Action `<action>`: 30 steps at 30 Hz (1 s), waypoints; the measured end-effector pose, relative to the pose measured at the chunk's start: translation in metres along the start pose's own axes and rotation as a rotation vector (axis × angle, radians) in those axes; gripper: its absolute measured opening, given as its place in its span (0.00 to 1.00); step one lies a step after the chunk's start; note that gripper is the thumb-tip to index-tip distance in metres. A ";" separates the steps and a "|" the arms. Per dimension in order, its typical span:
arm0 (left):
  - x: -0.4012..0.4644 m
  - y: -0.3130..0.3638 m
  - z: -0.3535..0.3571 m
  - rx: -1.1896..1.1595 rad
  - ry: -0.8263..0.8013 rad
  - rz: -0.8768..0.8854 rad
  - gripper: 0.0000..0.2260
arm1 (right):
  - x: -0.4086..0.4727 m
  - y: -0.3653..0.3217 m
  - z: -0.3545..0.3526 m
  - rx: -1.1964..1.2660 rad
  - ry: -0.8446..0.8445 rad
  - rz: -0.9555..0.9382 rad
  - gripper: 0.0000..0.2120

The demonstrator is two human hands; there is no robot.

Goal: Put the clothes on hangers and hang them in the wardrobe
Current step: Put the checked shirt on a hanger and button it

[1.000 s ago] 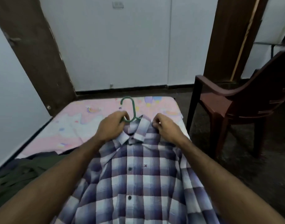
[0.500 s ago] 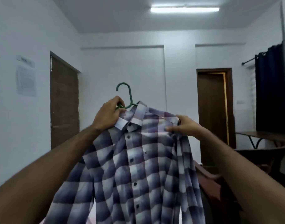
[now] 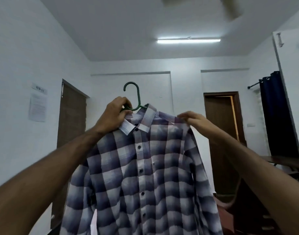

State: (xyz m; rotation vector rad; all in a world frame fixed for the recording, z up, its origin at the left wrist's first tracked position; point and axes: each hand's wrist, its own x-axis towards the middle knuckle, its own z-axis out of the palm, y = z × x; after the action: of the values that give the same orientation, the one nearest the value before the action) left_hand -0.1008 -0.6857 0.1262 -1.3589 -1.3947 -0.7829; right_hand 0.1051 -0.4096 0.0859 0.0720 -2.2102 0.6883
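Note:
A blue-and-white checked shirt (image 3: pixel 142 175) hangs in the air in front of me on a green hanger (image 3: pixel 134 96), whose hook sticks up above the collar. My left hand (image 3: pixel 111 117) grips the hanger's neck just left of the collar. My right hand (image 3: pixel 192 118) pinches the shirt's shoulder at the right end of the hanger. The hanger's arms are hidden inside the shirt. The shirt is buttoned and hangs straight down.
A brown door (image 3: pixel 71 126) is in the left wall, with a paper notice (image 3: pixel 37 106) beside it. Another brown doorway (image 3: pixel 221 131) stands behind the shirt on the right. A white panel edge (image 3: pixel 287 92) and dark curtain (image 3: pixel 274 114) are at the far right.
The shirt on its hanger was lifted off the bed and raised to head height. My view tilted up from the bed to the room. Both hands kept their hold.

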 end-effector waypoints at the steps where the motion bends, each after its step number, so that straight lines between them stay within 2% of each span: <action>1: 0.001 0.004 0.005 -0.003 -0.014 0.013 0.08 | 0.004 -0.014 0.004 -0.059 -0.014 -0.038 0.14; 3: 0.000 0.015 0.017 -0.020 -0.051 0.028 0.08 | 0.013 -0.036 0.014 -0.220 -0.057 -0.071 0.21; 5: -0.003 0.027 0.031 -0.044 -0.086 0.056 0.08 | 0.021 -0.049 0.026 -0.263 -0.098 -0.045 0.26; 7: -0.006 0.038 0.043 -0.059 -0.111 0.095 0.08 | 0.025 -0.055 0.036 -0.165 -0.097 -0.038 0.24; 10: -0.011 0.045 0.052 -0.095 -0.098 0.089 0.10 | 0.029 -0.052 0.049 -0.002 -0.041 -0.079 0.13; 14: -0.025 0.041 0.055 -0.167 -0.062 -0.073 0.18 | 0.027 -0.044 0.061 0.019 0.011 -0.093 0.12; 16: -0.030 0.035 0.053 -0.153 -0.175 -0.236 0.12 | 0.025 -0.041 0.063 0.009 0.042 -0.102 0.11; 18: -0.036 0.026 0.049 -0.132 -0.414 -0.337 0.03 | 0.025 -0.039 0.064 0.000 0.073 -0.102 0.11; 20: -0.044 0.017 0.047 -0.137 -0.490 -0.330 0.07 | 0.026 -0.039 0.064 -0.003 0.108 -0.103 0.10; 25: -0.048 0.024 0.044 -0.276 -0.343 -0.360 0.14 | 0.029 -0.037 0.064 0.013 0.146 -0.078 0.11; 27: -0.050 0.021 0.039 -0.370 -0.348 -0.387 0.17 | 0.029 -0.030 0.056 0.010 0.176 -0.056 0.11; 30: -0.071 -0.002 0.037 -0.206 -0.445 -0.324 0.16 | 0.026 -0.014 0.031 0.006 0.295 0.003 0.11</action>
State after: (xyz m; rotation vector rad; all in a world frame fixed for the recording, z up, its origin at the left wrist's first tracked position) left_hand -0.1195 -0.6744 0.0495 -1.5495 -1.9627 -0.8872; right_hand 0.0697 -0.4321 0.0946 -0.0288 -1.9255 0.6625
